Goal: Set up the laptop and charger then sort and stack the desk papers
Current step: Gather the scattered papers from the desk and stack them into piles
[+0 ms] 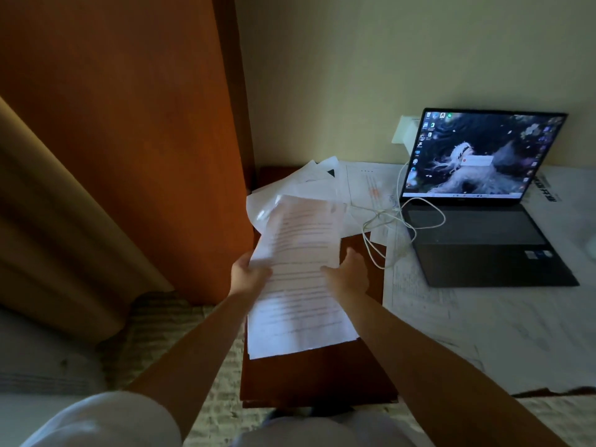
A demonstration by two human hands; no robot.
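Observation:
A printed sheet is lifted over the dark wooden desk; it looks blurred. My left hand grips its left edge with the thumb on top. My right hand touches its right side, fingers fairly straight. More printed sheets lie under it near the desk's front edge. Loose papers are piled at the back left corner. The open laptop stands at the right with its screen lit. A white charger cable loops from the laptop's left side up to a white wall socket.
Large white sheets cover the right part of the desk under the laptop. A wooden panel and a tan curtain stand at the left. Patterned floor lies below, with my pale-clothed knees at the bottom.

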